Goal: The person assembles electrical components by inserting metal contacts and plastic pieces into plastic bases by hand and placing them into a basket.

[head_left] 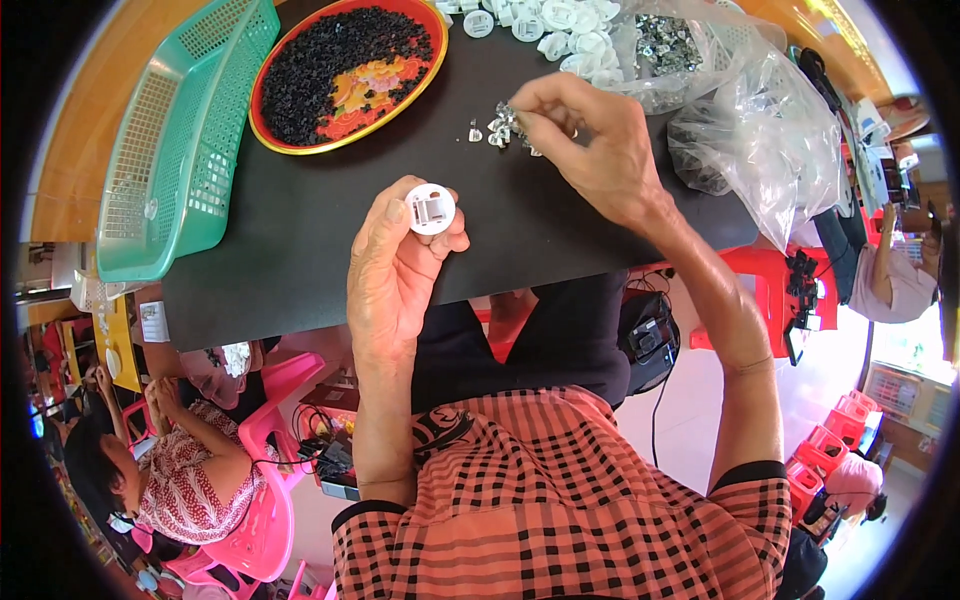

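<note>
My left hand [392, 250] holds a round white plastic part [431, 209] upright over the dark table, thumb at its left edge and fingers behind it. A rectangular recess shows in the part's face. Farther right, my right hand [590, 140] reaches over a small pile of shiny clear and metallic pieces [501, 125], its thumb and forefinger pinched together at the pile. Whatever sits between those fingertips is too small to make out. One loose piece [474, 131] lies just left of the pile.
A red, gold-rimmed tray [265, 118] of small black pieces and a green basket [165, 235] stand at the left. Several white round parts [570, 25] lie at the back, beside clear plastic bags [755, 135]. A seated person [190, 470] is at lower left.
</note>
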The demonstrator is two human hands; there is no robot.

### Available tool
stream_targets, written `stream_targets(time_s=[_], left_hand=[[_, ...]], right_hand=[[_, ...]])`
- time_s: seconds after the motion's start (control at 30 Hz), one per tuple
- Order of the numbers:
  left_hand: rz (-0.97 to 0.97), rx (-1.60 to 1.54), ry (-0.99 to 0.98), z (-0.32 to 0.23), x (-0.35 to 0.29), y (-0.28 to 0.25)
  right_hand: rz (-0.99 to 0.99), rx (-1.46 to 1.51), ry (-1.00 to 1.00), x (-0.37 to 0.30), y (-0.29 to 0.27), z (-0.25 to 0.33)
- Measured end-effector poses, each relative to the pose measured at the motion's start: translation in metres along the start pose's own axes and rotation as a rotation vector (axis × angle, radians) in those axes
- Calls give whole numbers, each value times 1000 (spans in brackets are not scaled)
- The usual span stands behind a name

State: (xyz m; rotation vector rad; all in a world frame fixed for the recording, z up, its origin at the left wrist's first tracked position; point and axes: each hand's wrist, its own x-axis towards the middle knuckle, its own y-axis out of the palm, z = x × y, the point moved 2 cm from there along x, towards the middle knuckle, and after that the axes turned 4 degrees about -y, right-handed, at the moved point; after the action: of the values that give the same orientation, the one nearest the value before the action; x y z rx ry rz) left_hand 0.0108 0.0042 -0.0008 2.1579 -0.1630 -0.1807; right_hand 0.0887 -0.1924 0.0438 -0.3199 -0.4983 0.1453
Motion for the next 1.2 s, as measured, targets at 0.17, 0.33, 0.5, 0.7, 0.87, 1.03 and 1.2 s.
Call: stream_targets(time_s=[0.17, 0.33, 0.5, 0.7, 0.87, 1.03, 1.2], left_hand=[[-15, -26, -9, 0, 2, 0], [-30, -12, -9, 0, 3, 0], [-63, -16, -18, -1, 5, 1], [-38, -42, -40, -2, 6, 2], [-53, -8, -58, -2, 6, 3], [-36, 30, -96, 0, 6, 3], [-32, 88, -78, 2, 6, 1]], right_hand=[[287, -388, -391, 30, 10, -7], [462, -612, -495, 29, 28, -8], [458, -743, -552, 27, 32, -13], [348, -255, -301, 29, 22, 4], [424, -4, -211, 21, 22, 34], [530, 11, -388, 19, 26, 41], [568, 26, -408, 17, 28, 41]])
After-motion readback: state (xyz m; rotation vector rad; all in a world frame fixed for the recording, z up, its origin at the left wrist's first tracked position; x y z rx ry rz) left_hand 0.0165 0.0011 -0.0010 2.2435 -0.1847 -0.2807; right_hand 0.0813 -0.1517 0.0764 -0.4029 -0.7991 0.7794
